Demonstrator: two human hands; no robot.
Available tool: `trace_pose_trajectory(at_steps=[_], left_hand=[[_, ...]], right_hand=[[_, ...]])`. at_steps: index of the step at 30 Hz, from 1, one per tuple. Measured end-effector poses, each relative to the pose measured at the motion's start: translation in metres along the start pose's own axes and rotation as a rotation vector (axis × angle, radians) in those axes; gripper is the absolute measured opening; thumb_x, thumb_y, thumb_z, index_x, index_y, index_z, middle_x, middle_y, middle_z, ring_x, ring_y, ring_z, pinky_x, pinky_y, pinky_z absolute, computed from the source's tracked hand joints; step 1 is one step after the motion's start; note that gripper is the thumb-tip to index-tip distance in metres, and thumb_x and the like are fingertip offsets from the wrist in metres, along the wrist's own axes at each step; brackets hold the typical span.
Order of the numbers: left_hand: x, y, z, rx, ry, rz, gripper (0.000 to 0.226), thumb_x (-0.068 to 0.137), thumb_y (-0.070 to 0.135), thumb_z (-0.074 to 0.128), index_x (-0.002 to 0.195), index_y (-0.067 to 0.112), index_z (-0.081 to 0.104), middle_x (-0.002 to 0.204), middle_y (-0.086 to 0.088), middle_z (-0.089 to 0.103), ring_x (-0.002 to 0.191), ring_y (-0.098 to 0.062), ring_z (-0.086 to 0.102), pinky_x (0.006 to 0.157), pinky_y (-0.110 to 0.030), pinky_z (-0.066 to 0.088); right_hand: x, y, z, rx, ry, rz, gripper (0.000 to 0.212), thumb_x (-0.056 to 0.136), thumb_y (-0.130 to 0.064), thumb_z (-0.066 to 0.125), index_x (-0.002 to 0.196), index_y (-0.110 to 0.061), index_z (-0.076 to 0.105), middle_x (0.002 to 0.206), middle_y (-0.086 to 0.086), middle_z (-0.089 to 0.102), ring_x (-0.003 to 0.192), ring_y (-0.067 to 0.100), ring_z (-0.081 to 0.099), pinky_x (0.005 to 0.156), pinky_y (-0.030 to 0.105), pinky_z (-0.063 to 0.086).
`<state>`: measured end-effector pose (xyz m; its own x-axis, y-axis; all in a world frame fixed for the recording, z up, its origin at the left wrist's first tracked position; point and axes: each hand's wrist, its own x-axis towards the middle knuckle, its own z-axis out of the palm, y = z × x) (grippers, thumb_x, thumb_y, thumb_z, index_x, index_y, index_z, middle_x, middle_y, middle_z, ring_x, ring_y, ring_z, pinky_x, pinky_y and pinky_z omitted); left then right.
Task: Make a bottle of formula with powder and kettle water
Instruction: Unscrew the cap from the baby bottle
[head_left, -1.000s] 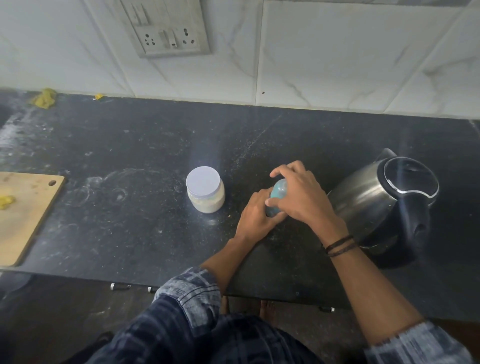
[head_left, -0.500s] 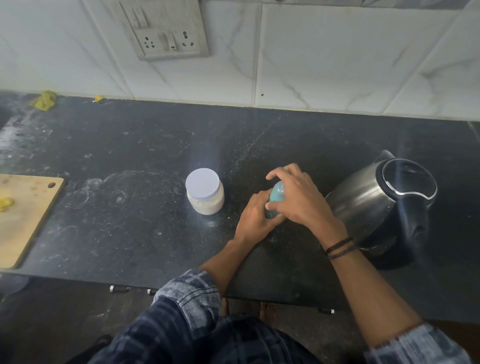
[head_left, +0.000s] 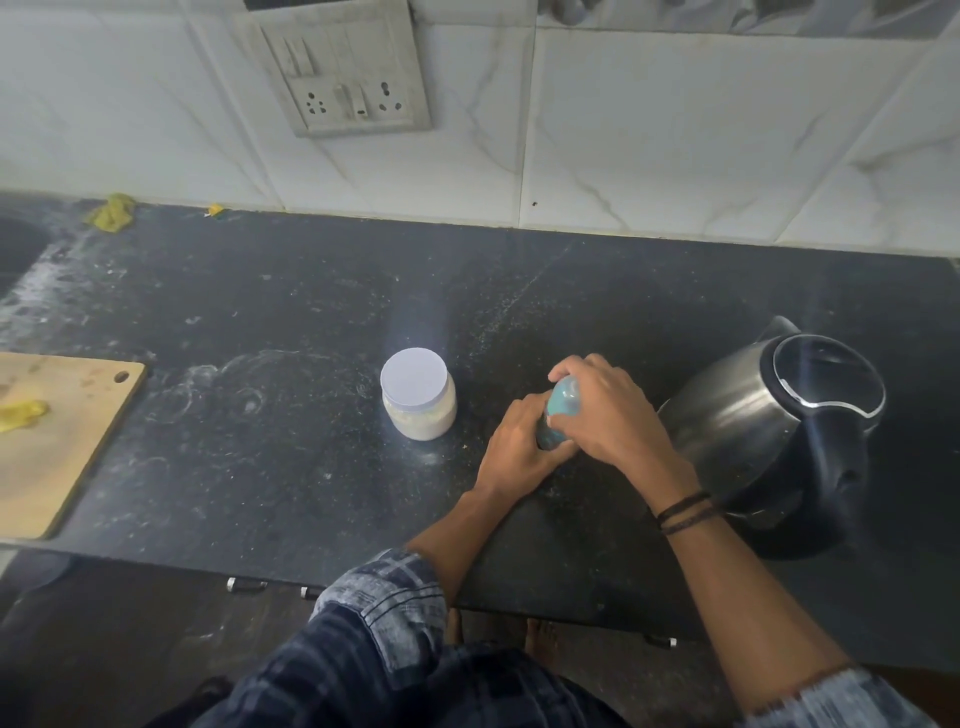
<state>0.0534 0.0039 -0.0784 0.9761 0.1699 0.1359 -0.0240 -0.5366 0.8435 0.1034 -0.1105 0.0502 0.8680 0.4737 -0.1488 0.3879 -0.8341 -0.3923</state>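
Dark stone counter (head_left: 260, 312), seen from above. White dusty smears, esp. left side.

Bottle (head_left: 563, 408): teal, small, standing on counter centre-right, between jar and kettle, nearer kettle. Both hands cover most of it and only a strip of upper body shows. Cap or teat: can't tell.

L hand (head_left: 519, 447): wrapped round lower part of bottle from the left, fingers curled behind it, heel of hand low by the counter. Holding bottle body.

R hand (head_left: 608, 415): comes in from the right, fingers curled over bottle top, thumb on near side. Gripping the top. Two dark bands (head_left: 685, 512) on R wrist.

Jar (head_left: 420, 400): clear, upright, round white lid on. Just left of L hand, not touching. Pale powder (head_left: 421, 423) in lower part.

Kettle (head_left: 769, 431): steel body, black lid + handle, lid down. Right of the hands, R wrist just beside its body. Spout toward the wall, handle toward near side.

Board (head_left: 67, 441): wood, far left, hang-hole at back-right corner. Yellow scrap (head_left: 21, 414) lies on it. Well apart from jar.

Back edge: yellow rag (head_left: 111, 212) at foot of wall, far left. Tiny yellow bit (head_left: 215, 210) near it.

Wall (head_left: 675, 130): white marble-look tile. Grimy switch/socket plate (head_left: 348, 78) up top, above jar's side of counter.

Near edge: blue checked sleeve (head_left: 384, 587) pushed up on L arm. Bare toes (head_left: 543, 636) show below counter front.
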Motion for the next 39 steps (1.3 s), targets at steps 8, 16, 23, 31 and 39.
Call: trace_pose_trajectory(at_steps=[8, 16, 23, 31, 39], left_hand=[[0.0005, -0.0008, -0.0027, -0.012, 0.002, 0.008, 0.048, 0.085, 0.033, 0.078, 0.128, 0.021, 0.060, 0.113, 0.009, 0.060, 0.099, -0.007, 0.053, 0.085, -0.024, 0.045], [-0.0007, 0.0020, -0.0027, -0.014, -0.022, -0.034, 0.051, 0.085, 0.037, 0.077, 0.131, 0.024, 0.057, 0.119, 0.006, 0.061, 0.108, -0.014, 0.054, 0.090, -0.039, 0.050], [0.0001, -0.0014, -0.0004, 0.002, -0.011, -0.007, 0.050, 0.086, 0.037, 0.077, 0.130, 0.024, 0.058, 0.121, 0.006, 0.061, 0.106, -0.013, 0.053, 0.089, -0.038, 0.050], [0.0001, 0.0025, -0.0047, 0.003, -0.017, -0.025, 0.051, 0.084, 0.035, 0.078, 0.129, 0.023, 0.056, 0.120, 0.005, 0.062, 0.103, -0.012, 0.052, 0.086, -0.041, 0.051], [0.0000, 0.0008, -0.0026, -0.004, -0.008, -0.021, 0.053, 0.084, 0.036, 0.078, 0.130, 0.023, 0.056, 0.121, 0.005, 0.062, 0.102, -0.014, 0.053, 0.086, -0.043, 0.050]], right_hand=[[0.0015, 0.0026, 0.0030, 0.016, -0.012, -0.018, 0.057, 0.081, -0.020, 0.080, 0.130, -0.029, 0.052, 0.123, -0.002, 0.053, 0.112, 0.023, 0.056, 0.078, 0.032, 0.046], [0.0026, 0.0016, 0.0021, 0.052, 0.009, 0.038, 0.044, 0.083, -0.035, 0.079, 0.122, -0.028, 0.057, 0.117, -0.003, 0.054, 0.102, 0.022, 0.057, 0.076, 0.033, 0.043], [-0.0002, -0.0022, 0.0008, 0.010, 0.022, 0.039, 0.046, 0.084, -0.033, 0.079, 0.123, -0.027, 0.056, 0.113, -0.004, 0.049, 0.097, 0.020, 0.051, 0.074, 0.031, 0.038], [0.0038, 0.0001, 0.0032, 0.026, -0.040, -0.007, 0.060, 0.079, -0.030, 0.084, 0.129, -0.035, 0.051, 0.128, -0.006, 0.045, 0.111, 0.019, 0.049, 0.079, 0.034, 0.044], [0.0034, 0.0005, 0.0039, 0.051, -0.037, -0.036, 0.053, 0.080, -0.012, 0.078, 0.125, -0.030, 0.056, 0.120, -0.005, 0.050, 0.109, 0.021, 0.054, 0.078, 0.033, 0.046]])
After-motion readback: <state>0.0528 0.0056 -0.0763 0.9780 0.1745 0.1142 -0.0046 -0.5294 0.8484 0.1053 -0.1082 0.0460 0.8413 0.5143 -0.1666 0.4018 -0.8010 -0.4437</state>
